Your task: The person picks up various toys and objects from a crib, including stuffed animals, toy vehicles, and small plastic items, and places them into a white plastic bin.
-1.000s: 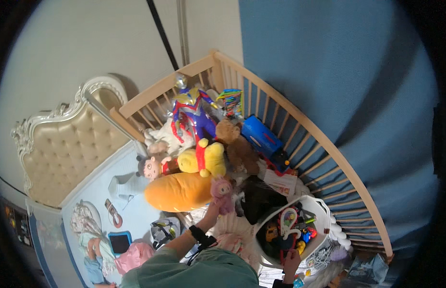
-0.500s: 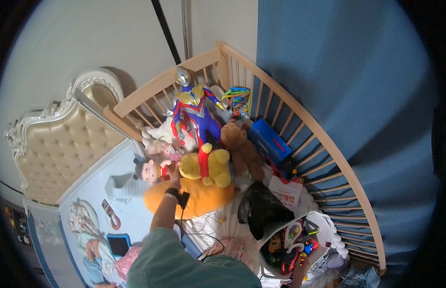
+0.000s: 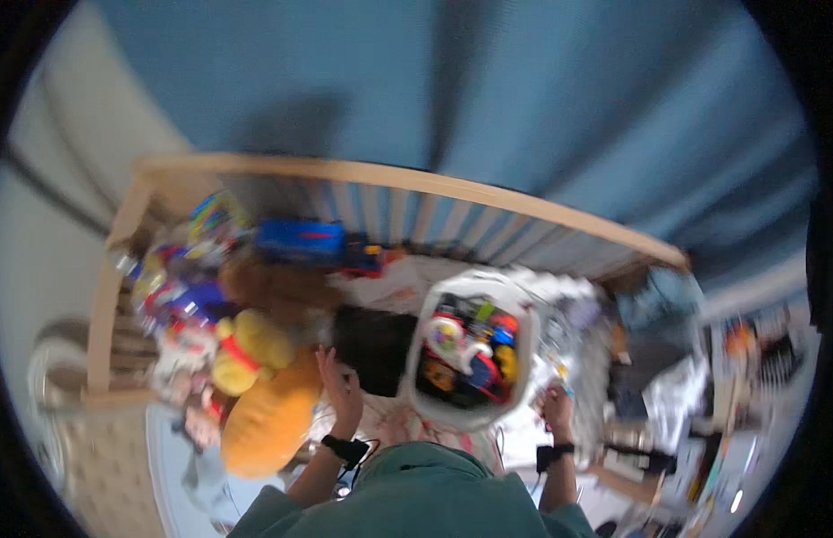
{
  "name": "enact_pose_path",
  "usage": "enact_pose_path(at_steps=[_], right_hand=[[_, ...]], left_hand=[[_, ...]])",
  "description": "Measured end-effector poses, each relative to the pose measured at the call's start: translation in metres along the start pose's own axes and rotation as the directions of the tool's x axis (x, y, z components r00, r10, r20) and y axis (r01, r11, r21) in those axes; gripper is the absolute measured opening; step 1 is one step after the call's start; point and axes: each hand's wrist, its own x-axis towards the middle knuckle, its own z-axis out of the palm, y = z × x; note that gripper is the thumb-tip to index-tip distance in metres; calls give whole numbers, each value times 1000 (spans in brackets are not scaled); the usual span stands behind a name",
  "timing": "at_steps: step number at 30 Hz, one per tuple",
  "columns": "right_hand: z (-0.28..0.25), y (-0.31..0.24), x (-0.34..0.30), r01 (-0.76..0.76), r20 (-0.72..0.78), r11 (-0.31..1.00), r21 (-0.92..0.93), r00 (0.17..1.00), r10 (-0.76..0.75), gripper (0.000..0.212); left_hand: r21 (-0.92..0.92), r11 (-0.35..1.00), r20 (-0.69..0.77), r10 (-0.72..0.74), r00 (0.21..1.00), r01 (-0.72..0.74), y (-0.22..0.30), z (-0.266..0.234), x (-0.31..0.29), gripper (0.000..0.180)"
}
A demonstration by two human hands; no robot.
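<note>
My left hand [image 3: 343,394] is raised with its fingers apart, holding nothing. It is beside an orange cushion [image 3: 271,417] and a black plastic-looking bag [image 3: 373,348]. My right hand [image 3: 555,408] is closed, just right of a white basket [image 3: 470,419]. What its fingers hold, if anything, is too blurred to name. Inside the basket lie several colourful toys [image 3: 479,359] in red, yellow, blue and white. A yellow plush bear [image 3: 266,338] with a red shirt leans by the cushion, and a brown teddy bear [image 3: 277,291] lies behind it.
A wooden crib rail [image 3: 416,182] runs along the far side, before a blue curtain [image 3: 560,108]. A blue box [image 3: 300,240] and a large toy figure [image 3: 179,305] sit at the crib's left. Cluttered shelves [image 3: 748,359] stand at the right.
My view has swung right, bringing the basket to the middle. My left hand has come away from the plush toys and opened. My right hand is now beside the basket's right side.
</note>
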Motion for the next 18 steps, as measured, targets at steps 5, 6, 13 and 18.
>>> enact_pose_path(at_steps=[5, 6, 13, 18], right_hand=[[-27, 59, -36, -312, -124, 950, 21, 942, 313, 17], [-31, 78, -46, -405, -132, 910, 86, 901, 413, 13], [-41, 221, -80, -623, -29, 719, 308, 749, 662, 15], [-48, 275, -44, -598, -46, 704, 383, 749, 661, 16]], left_hand=[[-79, 992, 227, 109, 968, -94, 62, 46, -16, 54], [-107, 986, 247, 148, 958, -125, 71, 55, -18, 53], [11, 947, 502, 273, 821, -321, 79, 99, -53, 43], [188, 904, 609, 200, 768, -384, 79, 121, -76, 45]])
